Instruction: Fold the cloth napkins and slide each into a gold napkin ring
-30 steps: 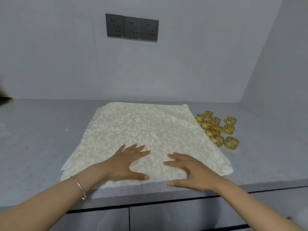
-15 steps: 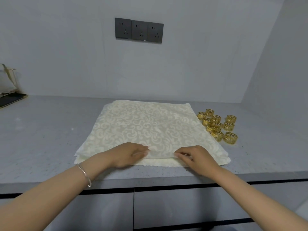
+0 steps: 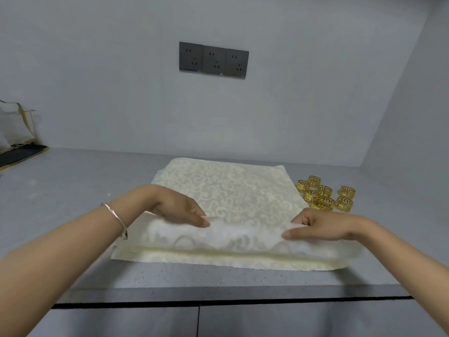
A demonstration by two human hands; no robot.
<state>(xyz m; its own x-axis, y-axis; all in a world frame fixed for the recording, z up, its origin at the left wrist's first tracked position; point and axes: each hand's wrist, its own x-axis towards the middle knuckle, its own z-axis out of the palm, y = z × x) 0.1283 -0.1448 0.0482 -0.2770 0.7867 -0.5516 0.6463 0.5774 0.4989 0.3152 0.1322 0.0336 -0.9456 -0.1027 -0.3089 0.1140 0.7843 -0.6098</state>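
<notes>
Top napkin [image 3: 230,198], cream, lies on a stack mid-counter [image 3: 73,190], its near edge raised. Left hand [image 3: 175,207] and right hand [image 3: 323,224] each pinch that edge. Risk: an uneven pull skews the fold or drags the napkin below [image 3: 218,260]. Gold rings [image 3: 325,195] sit loose at far right, in no dish. Bag [image 3: 14,127] at far left, contents hidden.

Left hand [image 3: 175,206] and right hand [image 3: 325,225] hover palms-down, fingertips apparently pinching
</notes>
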